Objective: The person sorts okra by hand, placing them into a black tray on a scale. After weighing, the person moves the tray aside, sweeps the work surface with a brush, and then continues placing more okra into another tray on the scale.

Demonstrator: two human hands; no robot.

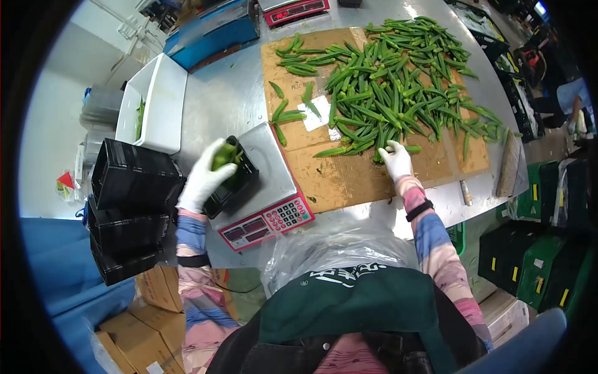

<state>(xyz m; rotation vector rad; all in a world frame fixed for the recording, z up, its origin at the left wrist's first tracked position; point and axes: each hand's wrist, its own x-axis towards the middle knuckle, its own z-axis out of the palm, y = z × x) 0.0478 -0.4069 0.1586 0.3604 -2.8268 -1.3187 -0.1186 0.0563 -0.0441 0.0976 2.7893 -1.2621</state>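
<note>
A large pile of green okra (398, 93) lies on a flattened cardboard sheet (336, 187). My right hand (396, 160), in a white glove, is at the pile's near edge with its fingertips at an okra pod. My left hand (208, 174), also gloved, reaches over a black tray (244, 177) with green okra in it; its thumb and fingers are round some of the okra. The tray is tilted at the left edge of a scale (268, 156) with a red-rimmed keypad.
Stacked black trays (134, 174) stand at the left, below a white bin (165, 100). A second scale (296, 11) and a blue box (215, 34) are at the back. A rolled sheet (509, 163) lies right. Another person (570, 100) is at far right.
</note>
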